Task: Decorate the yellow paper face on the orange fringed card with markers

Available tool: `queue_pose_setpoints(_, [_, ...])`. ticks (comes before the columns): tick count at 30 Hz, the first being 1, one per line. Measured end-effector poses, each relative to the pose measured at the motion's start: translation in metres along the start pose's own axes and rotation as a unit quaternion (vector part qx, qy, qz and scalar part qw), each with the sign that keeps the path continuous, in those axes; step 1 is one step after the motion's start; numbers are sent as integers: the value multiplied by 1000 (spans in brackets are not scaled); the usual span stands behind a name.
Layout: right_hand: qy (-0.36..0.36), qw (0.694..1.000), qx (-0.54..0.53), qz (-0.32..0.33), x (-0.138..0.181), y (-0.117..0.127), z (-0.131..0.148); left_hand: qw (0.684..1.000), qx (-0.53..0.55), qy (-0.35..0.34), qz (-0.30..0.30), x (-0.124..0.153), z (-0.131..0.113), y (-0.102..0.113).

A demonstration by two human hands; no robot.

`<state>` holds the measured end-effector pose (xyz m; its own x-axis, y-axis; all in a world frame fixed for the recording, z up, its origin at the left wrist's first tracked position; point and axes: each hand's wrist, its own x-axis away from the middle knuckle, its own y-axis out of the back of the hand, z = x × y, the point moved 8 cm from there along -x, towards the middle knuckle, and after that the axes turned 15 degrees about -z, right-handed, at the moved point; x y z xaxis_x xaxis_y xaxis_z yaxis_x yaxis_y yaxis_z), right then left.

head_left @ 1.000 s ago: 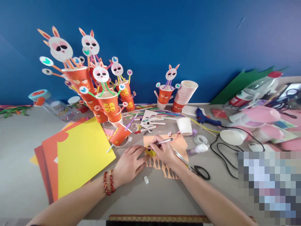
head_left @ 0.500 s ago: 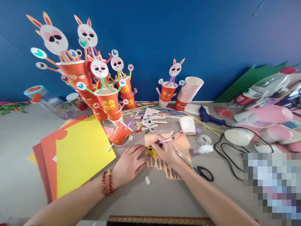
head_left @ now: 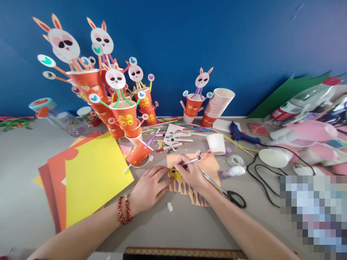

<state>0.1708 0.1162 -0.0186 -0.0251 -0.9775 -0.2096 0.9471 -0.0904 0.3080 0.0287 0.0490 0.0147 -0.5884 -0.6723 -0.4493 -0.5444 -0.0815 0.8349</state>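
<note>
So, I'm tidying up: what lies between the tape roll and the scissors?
A small bottle lies between the tape roll and scissors in the head view.

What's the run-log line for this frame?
left hand: at edge of yellow cutout | right hand: holding pen | under cutout: peach paper | by right forearm: scissors

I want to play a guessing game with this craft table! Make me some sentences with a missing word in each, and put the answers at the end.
1. Over the small yellow piece, the right hand holds a ____.
2. The big sheet on top of the paper pile is coloured ____.
3. The white paper faces with long ears look like ____.
4. The glue gun is coloured ____.

Missing words: pen; yellow; rabbits; blue.
</note>
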Motion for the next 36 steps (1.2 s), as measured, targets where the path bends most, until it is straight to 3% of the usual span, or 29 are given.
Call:
queue_pose_setpoints(19, [4, 1000, 27, 11, 0, -1, -1, 1000, -3, 3, 4, 0, 0, -1])
queue_pose_setpoints(36, [-35, 998, -49, -25, -1, 3, 4, 1000, -3, 1, -2, 1, 0, 1])
